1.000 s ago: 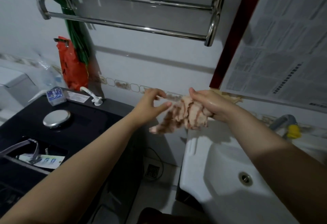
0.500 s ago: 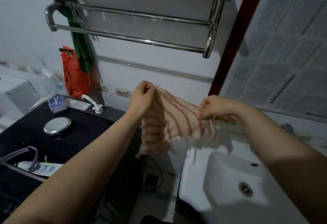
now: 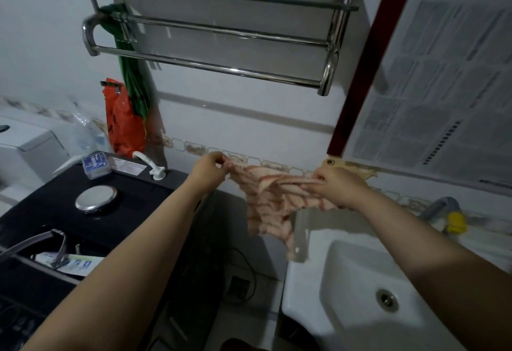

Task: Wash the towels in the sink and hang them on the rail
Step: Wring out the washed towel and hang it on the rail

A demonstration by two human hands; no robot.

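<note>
Far left of frame: black cabinet top (image 3: 55,201) bearing a round metal lid (image 3: 96,199) and a small blue box (image 3: 95,167). Upper centre: chrome rail (image 3: 210,66), bare. Centre: left hand (image 3: 212,169) pinching 1 upper corner of striped towel (image 3: 270,201). Right of centre: right hand (image 3: 339,184) gripping opposite edge. Towel slack between, lower part hanging over left rim of white sink (image 3: 310,289), lower right.

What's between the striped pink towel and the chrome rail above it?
Nothing; the head view shows only bare white wall between the striped pink towel and the chrome rail.
</note>
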